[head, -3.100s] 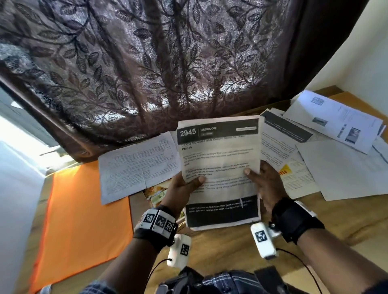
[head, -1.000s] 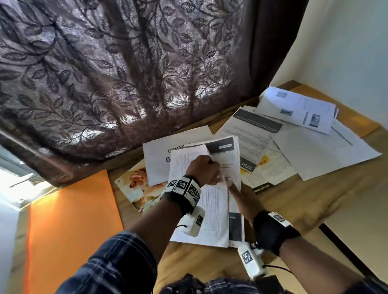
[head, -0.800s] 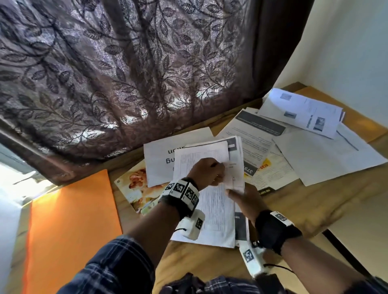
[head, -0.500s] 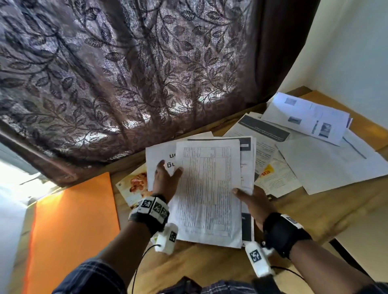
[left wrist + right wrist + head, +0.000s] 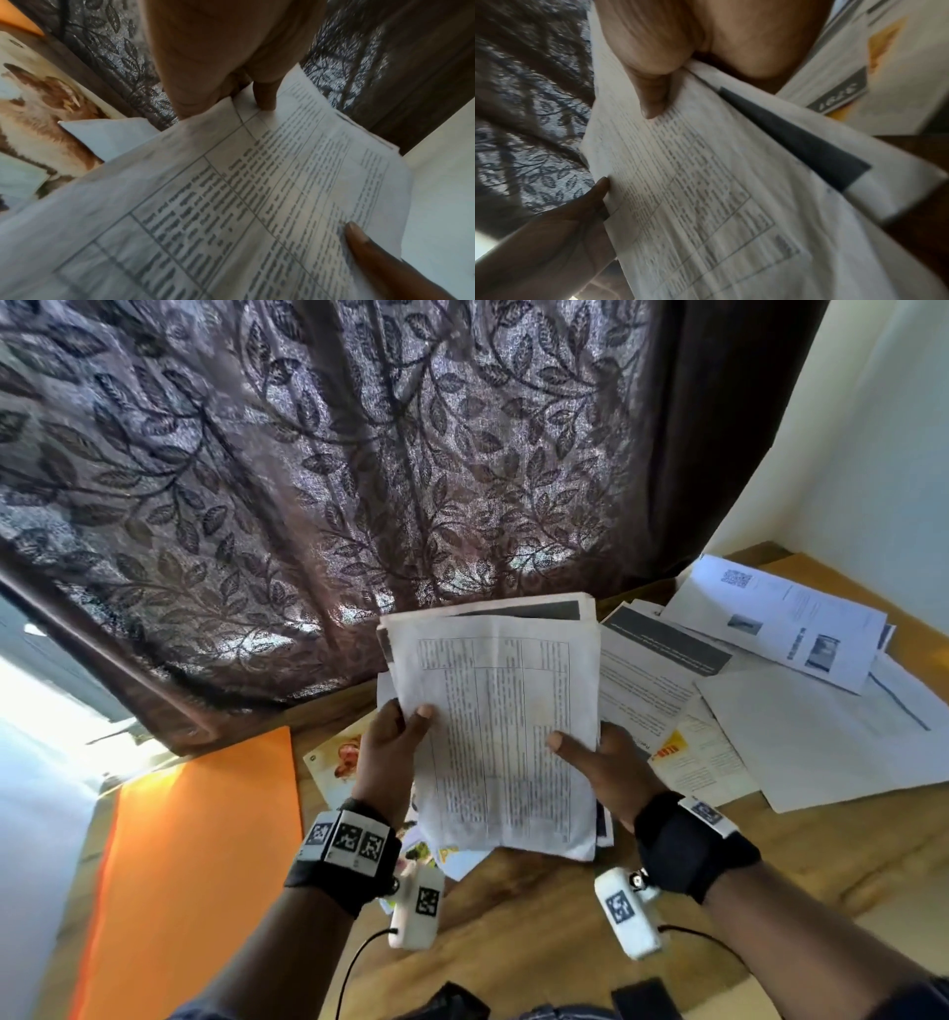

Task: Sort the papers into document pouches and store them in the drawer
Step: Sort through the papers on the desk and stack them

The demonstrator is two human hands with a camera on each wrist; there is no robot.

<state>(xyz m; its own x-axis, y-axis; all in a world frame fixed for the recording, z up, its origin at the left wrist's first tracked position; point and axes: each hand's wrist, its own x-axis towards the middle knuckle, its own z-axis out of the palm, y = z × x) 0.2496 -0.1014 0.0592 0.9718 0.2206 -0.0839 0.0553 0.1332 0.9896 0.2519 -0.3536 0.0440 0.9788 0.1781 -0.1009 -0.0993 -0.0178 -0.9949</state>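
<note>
Stack [image 5: 503,731] now lifted off desk [image 5: 539,932], frame centre; half second ago it lay flat. Table sheet on top, dark-banded sheet behind. My left hand [image 5: 387,752] pinches left edge, thumb over front; my right hand [image 5: 603,765] pinches right edge same way. More papers [image 5: 801,711] loose at right of frame. Orange pouch [image 5: 190,855] lower left, untouched. Drawer not in view. Judgement: gathering under way, squaring edges likely next, then pouch.
</note>
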